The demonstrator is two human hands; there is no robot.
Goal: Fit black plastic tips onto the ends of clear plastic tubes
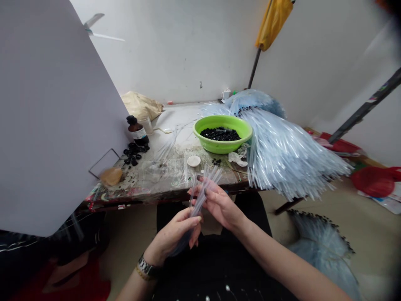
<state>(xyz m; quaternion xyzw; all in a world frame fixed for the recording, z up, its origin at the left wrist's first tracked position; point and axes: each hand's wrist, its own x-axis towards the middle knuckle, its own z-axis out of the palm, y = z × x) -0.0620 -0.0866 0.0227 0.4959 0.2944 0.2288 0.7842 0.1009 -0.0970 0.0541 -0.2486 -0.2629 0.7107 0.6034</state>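
My left hand (184, 228) is closed around the lower part of a small bundle of clear plastic tubes (202, 196), held above my lap. Higher up on the same bundle, the fingers of my right hand (219, 202) pinch the tubes near their upper ends. The bundle tilts up and to the right, in front of the table edge. Just beyond it on the table lie a small white round dish (194, 161) and a few small black pieces (216, 161). A green basin (222, 146) full of small black parts (219, 134) stands behind them.
A large pile of clear tubes (291, 146) overhangs the table's right side; another tube bundle (322, 251) lies on the floor. A brown bottle (138, 131) and black caps (133, 154) stand at left, beside a grey panel (56, 104). Someone's leg (69, 267) shows at lower left.
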